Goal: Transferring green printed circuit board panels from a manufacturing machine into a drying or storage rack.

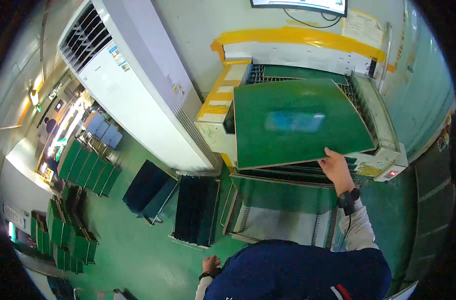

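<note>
A large green panel (298, 117) with a shiny face lies tilted over the mouth of a roller conveyor machine (220, 117). My right hand (334, 167) is closed on the panel's near edge, thumb on top, toward its right corner. Another green board (305, 73) rests on the rollers behind it. My left hand (211, 263) hangs low at my side, away from the machine, its fingers curled with nothing seen in them. Below the panel stands a rack (278, 220) with green boards in its far part.
Left of the machine rises a white floor-standing air conditioner (133, 95). Racks of dark boards (195, 210) stand on the green floor, with racks of green boards (88, 167) farther left. A screen (303, 5) hangs above. Along the right runs a dark panelled surface (433, 210).
</note>
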Available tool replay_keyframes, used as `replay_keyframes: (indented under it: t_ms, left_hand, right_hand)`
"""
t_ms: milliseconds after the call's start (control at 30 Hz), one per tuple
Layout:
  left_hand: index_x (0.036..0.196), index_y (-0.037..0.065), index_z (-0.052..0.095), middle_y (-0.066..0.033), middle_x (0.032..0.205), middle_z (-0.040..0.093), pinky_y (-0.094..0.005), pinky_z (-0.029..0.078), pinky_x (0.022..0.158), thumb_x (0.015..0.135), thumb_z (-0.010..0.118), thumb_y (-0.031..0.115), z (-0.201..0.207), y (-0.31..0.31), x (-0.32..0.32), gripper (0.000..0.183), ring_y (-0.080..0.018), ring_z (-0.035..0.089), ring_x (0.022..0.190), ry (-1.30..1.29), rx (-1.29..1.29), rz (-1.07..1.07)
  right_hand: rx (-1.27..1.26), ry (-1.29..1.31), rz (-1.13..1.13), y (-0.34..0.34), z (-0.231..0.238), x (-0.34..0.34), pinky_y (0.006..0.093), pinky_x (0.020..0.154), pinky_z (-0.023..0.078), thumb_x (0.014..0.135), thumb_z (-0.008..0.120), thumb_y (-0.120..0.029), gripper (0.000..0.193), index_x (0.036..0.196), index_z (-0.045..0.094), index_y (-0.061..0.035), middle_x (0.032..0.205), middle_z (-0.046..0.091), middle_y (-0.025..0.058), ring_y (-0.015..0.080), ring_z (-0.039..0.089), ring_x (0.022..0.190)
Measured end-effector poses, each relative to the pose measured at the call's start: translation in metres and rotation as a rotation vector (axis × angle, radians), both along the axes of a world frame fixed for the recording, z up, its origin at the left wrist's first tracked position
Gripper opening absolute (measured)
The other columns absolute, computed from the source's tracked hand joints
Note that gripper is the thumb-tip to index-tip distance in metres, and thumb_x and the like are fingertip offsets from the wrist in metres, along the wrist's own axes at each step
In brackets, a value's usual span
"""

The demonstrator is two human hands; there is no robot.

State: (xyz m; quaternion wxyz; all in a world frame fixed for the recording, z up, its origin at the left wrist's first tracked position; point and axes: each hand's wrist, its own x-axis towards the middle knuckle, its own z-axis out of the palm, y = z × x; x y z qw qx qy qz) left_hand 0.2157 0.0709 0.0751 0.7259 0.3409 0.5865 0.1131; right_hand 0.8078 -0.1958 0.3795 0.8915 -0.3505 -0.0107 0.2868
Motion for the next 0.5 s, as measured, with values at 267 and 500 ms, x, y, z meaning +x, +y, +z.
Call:
replay_keyframes:
  t_ms: [267,500]
  left_hand:
    - [0.094,-0.003,0.056,-0.0158,0.083,0.064,-0.0363,0.052,0.05,0.086,0.061,0.017,0.041,-0.02,0.004,0.022,-0.0292,0.066,0.066,0.231,0.02,-0.022]
    - [0.094,-0.003,0.056,-0.0144,0.081,0.063,-0.034,0.05,0.048,0.085,0.059,0.015,0.038,-0.023,0.005,0.02,-0.0254,0.065,0.062,0.243,0.041,-0.004]
  right_hand:
    - [-0.013,0.078,-0.046,0.026,-0.01,0.011,0.036,0.081,0.052,0.089,0.067,-0.012,0.01,0.088,0.059,-0.0074,0.086,0.061,0.0045,0.0198,0.058,0.081]
    - [-0.075,0.189,-0.006,0.026,-0.04,0.036,0.0367,0.083,0.052,0.09,0.066,-0.019,0.016,0.088,0.056,-0.0069,0.087,0.062,0.0081,0.0242,0.06,0.089]
